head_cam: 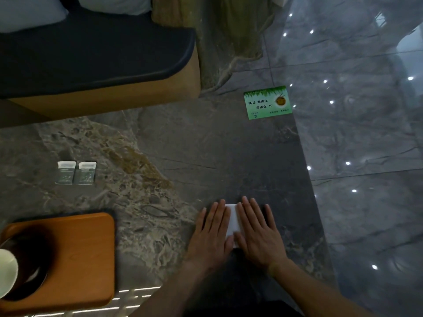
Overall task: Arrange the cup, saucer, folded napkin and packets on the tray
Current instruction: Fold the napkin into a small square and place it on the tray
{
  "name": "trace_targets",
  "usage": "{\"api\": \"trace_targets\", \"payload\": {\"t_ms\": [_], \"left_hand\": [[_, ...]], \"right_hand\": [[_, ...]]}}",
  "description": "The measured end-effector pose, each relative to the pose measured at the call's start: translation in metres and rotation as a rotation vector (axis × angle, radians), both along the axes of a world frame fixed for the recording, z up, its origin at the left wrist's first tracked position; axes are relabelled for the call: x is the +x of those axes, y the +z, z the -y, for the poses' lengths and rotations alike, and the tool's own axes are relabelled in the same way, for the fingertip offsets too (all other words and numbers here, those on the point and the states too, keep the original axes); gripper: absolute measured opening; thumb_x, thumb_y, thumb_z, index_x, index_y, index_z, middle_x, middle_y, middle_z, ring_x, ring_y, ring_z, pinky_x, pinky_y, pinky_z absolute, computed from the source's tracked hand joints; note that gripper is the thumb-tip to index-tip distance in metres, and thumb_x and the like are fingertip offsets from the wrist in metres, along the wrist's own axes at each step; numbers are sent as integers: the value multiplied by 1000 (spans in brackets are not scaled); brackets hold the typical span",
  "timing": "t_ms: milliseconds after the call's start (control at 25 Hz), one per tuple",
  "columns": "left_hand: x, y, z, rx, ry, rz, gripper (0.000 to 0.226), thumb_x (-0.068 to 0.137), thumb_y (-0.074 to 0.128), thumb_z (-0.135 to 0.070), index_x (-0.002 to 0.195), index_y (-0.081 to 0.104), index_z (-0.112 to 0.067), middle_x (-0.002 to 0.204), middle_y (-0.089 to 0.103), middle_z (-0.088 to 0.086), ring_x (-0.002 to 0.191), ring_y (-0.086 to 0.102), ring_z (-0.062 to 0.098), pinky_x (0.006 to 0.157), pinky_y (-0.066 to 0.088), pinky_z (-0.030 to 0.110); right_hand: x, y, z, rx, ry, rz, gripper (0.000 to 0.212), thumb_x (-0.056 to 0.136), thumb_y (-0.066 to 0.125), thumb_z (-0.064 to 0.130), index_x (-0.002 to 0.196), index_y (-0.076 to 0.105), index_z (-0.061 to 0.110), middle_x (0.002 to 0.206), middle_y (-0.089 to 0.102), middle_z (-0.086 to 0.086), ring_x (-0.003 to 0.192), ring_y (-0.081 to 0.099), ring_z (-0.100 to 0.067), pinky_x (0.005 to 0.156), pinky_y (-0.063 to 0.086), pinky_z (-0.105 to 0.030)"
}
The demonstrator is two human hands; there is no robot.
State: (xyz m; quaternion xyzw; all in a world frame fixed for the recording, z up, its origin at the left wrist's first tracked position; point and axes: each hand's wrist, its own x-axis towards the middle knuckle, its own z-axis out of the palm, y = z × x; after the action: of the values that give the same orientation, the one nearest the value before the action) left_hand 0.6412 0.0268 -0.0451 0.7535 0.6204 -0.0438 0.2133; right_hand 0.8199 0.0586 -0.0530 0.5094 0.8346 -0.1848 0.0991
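Note:
A white folded napkin lies on the dark marble table near its right edge. My left hand and my right hand lie flat on it, palms down with fingers extended, covering its two sides. Two small grey and white packets lie side by side at the left of the table. An orange wooden tray sits at the lower left. On the tray stands a dark saucer with a white cup on it, cut off by the frame's left edge.
A green printed card lies at the table's far right corner. A bench with a dark cushion stands behind the table. The table's right edge drops to a glossy tiled floor.

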Motion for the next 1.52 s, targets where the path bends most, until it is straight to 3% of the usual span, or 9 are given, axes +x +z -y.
{"api": "trace_targets", "payload": {"t_ms": [240,480,560,640,840,1040,1200,1360,1520], "left_hand": [[1,8,-3,-59,15,10,69,95,33,-42,153,14,-11,162,11,10,149,12,25,114,11,46],[-1,20,-4,-144,64,-14,76,93,14,-57,148,-24,-19,157,-31,2,149,-12,24,119,-6,51],[6,32,-2,-161,315,-34,91,84,23,-68,154,-3,-17,163,2,10,146,15,30,117,18,50],[11,44,5,-62,481,-73,84,76,36,-72,141,40,-19,136,51,9,119,48,28,94,43,46],[19,54,5,-213,610,-99,48,79,52,-66,109,50,-29,115,63,-5,113,50,20,89,31,41],[19,57,-9,-443,789,196,33,77,68,-45,102,61,-24,110,67,-1,111,56,22,97,36,44],[-3,74,-8,-439,851,770,17,74,78,-20,83,64,-22,84,67,-1,83,62,16,74,53,33],[-16,118,-6,-321,821,1193,26,68,81,-39,89,72,-27,81,72,-4,76,65,9,63,50,22],[0,153,-6,-144,1010,1357,28,80,70,-52,99,69,-31,93,75,1,82,72,18,64,57,32]], "right_hand": [[-2,5,-3,-37,-9,-19,74,96,34,55,153,12,14,163,5,-6,149,1,-22,118,0,-51],[-2,31,-12,-66,57,17,74,97,27,56,153,3,15,162,-2,-7,148,-7,-25,118,-7,-51],[-5,41,-21,-90,60,17,80,94,34,58,154,0,17,163,2,-6,148,2,-27,119,-1,-48],[-10,51,-33,-83,26,-12,86,88,46,59,153,6,21,157,20,-5,140,22,-27,114,21,-46],[-25,61,-51,-124,-2,60,79,75,63,58,141,32,30,134,44,-5,121,35,-27,98,33,-43],[-23,64,-56,-277,-82,16,57,74,70,48,121,50,25,123,50,-3,112,44,-24,93,41,-39],[2,93,-57,-583,-286,-335,44,72,79,32,110,58,23,111,63,0,95,60,-13,85,55,-36],[13,143,-36,-835,-427,-859,31,78,75,42,107,65,38,105,72,2,96,68,-14,75,59,-31],[-12,178,-15,-724,-729,-1161,23,75,68,56,94,68,44,100,73,5,89,71,-17,69,61,-40]]}}
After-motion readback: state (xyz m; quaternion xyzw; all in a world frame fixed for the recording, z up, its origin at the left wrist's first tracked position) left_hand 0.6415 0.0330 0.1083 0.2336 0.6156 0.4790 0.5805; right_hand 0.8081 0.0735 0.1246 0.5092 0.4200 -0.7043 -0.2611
